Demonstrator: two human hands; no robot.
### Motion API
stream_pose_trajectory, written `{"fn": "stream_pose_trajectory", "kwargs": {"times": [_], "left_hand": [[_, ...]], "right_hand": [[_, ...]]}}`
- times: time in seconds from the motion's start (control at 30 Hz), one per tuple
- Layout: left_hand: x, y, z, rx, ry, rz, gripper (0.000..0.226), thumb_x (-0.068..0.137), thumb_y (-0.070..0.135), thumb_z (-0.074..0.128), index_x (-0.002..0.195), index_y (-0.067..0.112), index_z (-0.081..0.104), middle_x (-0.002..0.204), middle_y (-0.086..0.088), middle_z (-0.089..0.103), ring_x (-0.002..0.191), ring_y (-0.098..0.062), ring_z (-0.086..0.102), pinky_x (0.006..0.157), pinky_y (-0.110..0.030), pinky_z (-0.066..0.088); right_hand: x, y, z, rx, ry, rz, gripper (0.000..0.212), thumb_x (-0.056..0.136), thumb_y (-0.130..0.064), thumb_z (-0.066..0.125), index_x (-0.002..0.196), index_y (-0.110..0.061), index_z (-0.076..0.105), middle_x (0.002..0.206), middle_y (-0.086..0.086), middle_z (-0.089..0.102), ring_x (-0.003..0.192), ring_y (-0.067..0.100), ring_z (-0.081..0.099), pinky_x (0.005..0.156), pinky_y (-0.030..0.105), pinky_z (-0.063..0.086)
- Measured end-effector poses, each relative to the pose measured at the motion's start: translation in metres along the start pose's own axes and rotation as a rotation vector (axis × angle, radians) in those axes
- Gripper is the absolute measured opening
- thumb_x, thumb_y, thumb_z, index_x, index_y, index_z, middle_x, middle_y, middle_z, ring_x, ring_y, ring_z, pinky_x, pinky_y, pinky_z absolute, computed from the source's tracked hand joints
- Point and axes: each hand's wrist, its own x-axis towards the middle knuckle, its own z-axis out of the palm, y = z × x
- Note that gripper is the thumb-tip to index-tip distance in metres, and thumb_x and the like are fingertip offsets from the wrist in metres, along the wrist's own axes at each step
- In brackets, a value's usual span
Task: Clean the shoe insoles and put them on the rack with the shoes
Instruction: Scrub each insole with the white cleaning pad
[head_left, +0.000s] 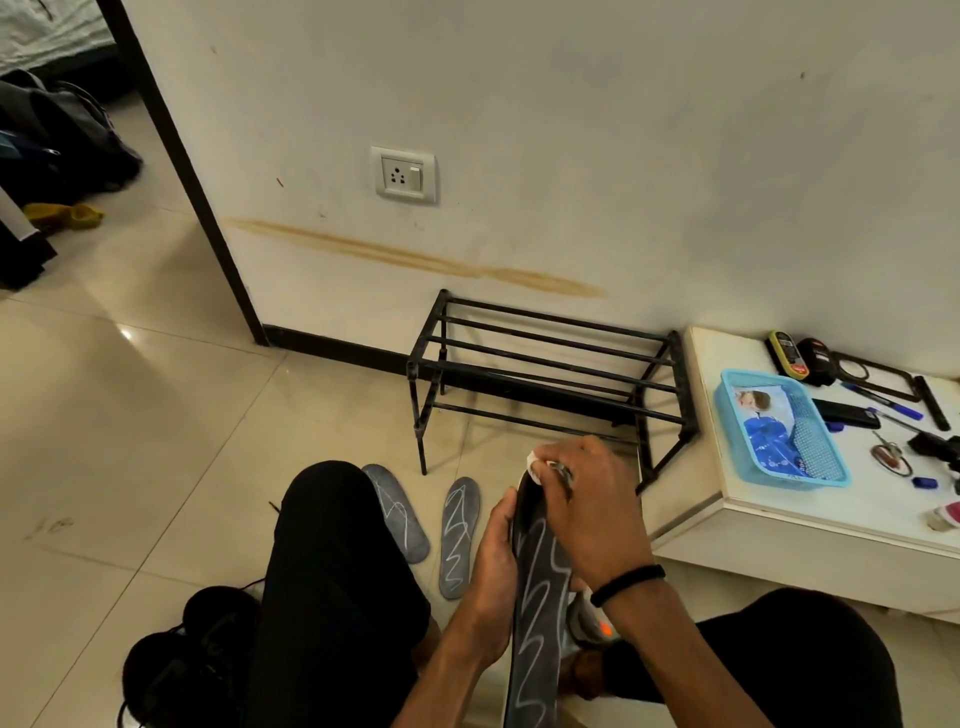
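Two insoles (449, 538) flat on glossy beige tiles (156, 426) — black rack (545, 374) against the wall (571, 130).

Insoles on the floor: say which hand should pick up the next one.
Left, probably. The left hand only steadies the held insole and is nearer the floor insoles; the right hand presses a white wipe on it.

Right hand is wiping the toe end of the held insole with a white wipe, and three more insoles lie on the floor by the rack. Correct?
Not quite: the head view shows two insoles on the floor, not three. The right hand does wipe the toe end of the held insole with a white wipe, near the rack.
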Motion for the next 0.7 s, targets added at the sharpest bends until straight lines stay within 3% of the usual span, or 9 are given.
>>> {"fn": "stream_pose_trajectory", "kwargs": {"times": [0.1,0.27,0.37,0.53,0.7], "left_hand": [[-0.004,0.001,-0.001,0.042,0.01,-0.007,0.057,0.107,0.047,0.026,0.126,0.013,0.067,0.118,-0.016,0.074,0.108,-0.027,0.072,0.088,-0.034,0.058],[-0.007,0.006,-0.001,-0.069,0.021,-0.05,0.065,0.106,0.052,0.028,0.131,0.005,0.064,0.125,-0.023,0.069,0.12,-0.032,0.067,0.099,-0.039,0.052],[-0.005,0.003,0.0,-0.078,-0.001,-0.036,0.063,0.105,0.052,0.029,0.129,0.007,0.066,0.123,-0.023,0.07,0.115,-0.033,0.069,0.092,-0.037,0.056],[-0.004,0.003,0.004,-0.03,-0.031,-0.022,0.058,0.106,0.048,0.03,0.12,0.01,0.072,0.116,-0.022,0.073,0.094,-0.03,0.073,0.077,-0.036,0.062],[-0.004,0.005,-0.003,-0.022,0.021,-0.015,0.06,0.107,0.05,0.027,0.134,0.011,0.063,0.125,-0.017,0.071,0.119,-0.028,0.067,0.098,-0.038,0.052]], "right_hand": [[-0.02,-0.005,0.002,0.04,-0.075,0.008,0.022,0.098,-0.028,0.06,0.118,-0.027,0.07,0.106,-0.014,0.053,0.092,-0.005,0.049,0.078,0.001,0.038],[-0.047,-0.007,0.004,0.128,-0.076,-0.04,0.016,0.092,-0.026,0.07,0.107,-0.029,0.077,0.098,-0.015,0.065,0.086,-0.004,0.06,0.082,0.007,0.048],[-0.035,0.001,0.004,0.107,-0.051,-0.046,0.015,0.091,-0.028,0.07,0.105,-0.03,0.076,0.098,-0.015,0.065,0.088,-0.007,0.058,0.081,0.005,0.046],[-0.005,0.009,0.0,0.125,0.047,0.024,0.011,0.093,-0.028,0.068,0.101,-0.027,0.075,0.097,-0.012,0.065,0.092,0.002,0.06,0.088,0.027,0.052],[-0.03,-0.007,0.017,0.138,0.041,0.043,0.013,0.095,-0.029,0.065,0.106,-0.027,0.073,0.104,-0.012,0.062,0.094,-0.005,0.055,0.083,0.005,0.043]]}}
